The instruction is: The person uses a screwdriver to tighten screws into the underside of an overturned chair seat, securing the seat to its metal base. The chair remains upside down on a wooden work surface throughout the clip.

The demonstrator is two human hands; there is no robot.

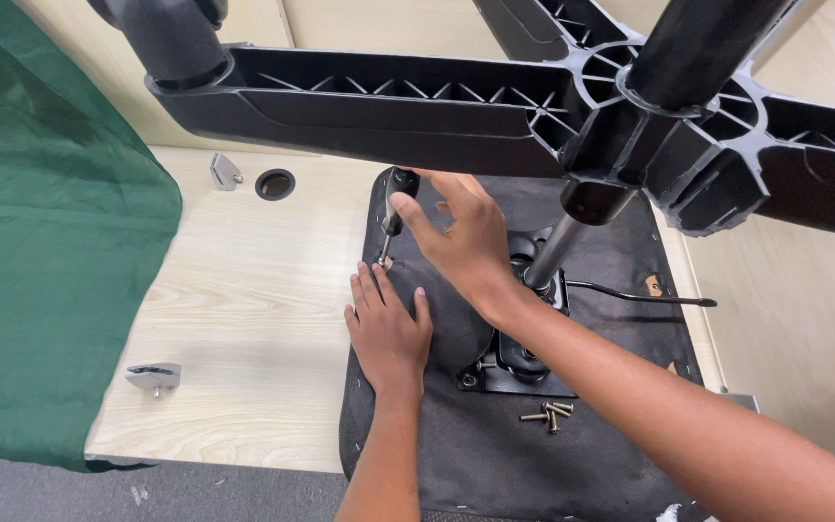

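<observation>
Right hand (466,242) fingers clenched around black-handled screwdriver (394,208), tip down just beyond the left fingers, left hand (388,333) released, flat on black fabric seat underside (456,454), loose bolts (548,414) right of left wrist, pale wooden counter (244,319)

Black chair base (495,101) looms overhead (arms spread wide), gas column (553,251) blocks the right; bare desk (244,319) lies open left.

One head cam only, no 2nd view to share. Looks steeply down from above and close to the pale wood-grain worktop (244,319); black plastic star-shaped chair base (417,106) looms at 12 o'clock, very near lens.
</observation>
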